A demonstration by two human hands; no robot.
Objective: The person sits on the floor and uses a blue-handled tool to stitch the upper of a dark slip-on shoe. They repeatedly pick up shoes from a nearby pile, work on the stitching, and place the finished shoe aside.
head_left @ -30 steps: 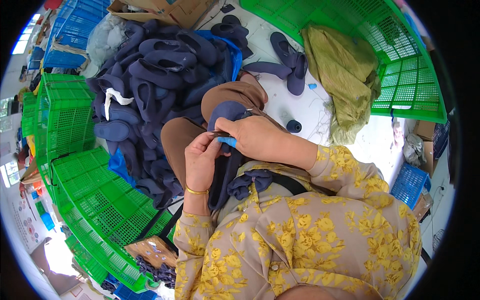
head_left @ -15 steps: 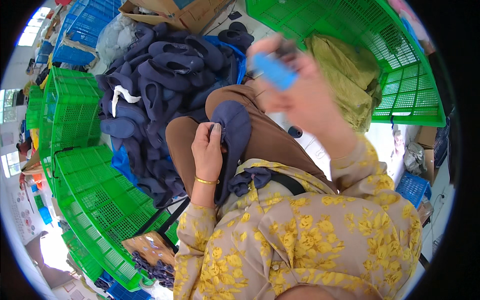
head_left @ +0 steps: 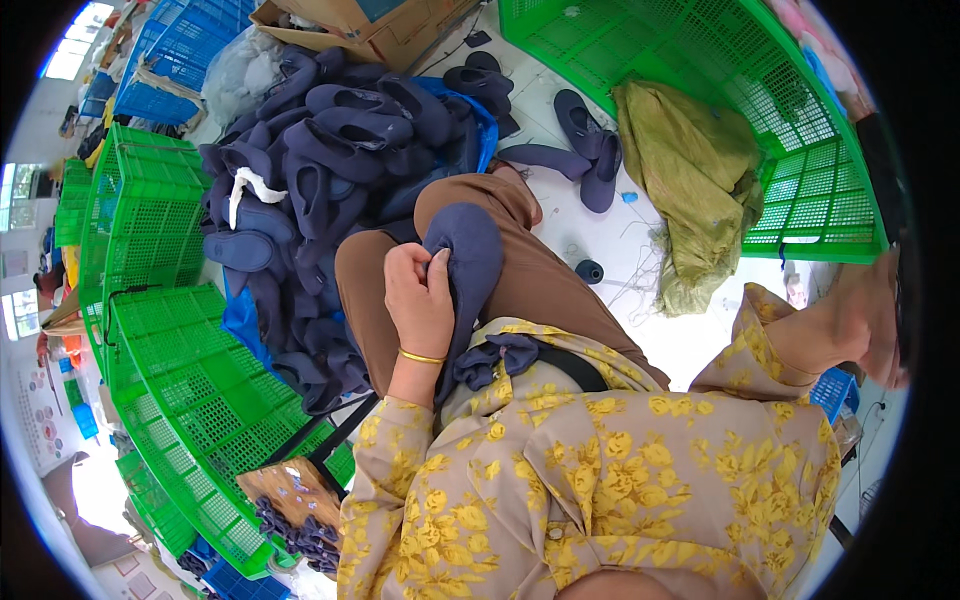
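Fabric shoe [head_left: 474,250], matte, round-ended, lies pinched in the left grip [head_left: 419,305].

Bright — edges bowed, corners black.

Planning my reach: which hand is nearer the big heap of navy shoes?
Left. The left hand, holding a separate navy shoe, is just right of the heap's lower part; the right hand is far across, near the picture's right edge.
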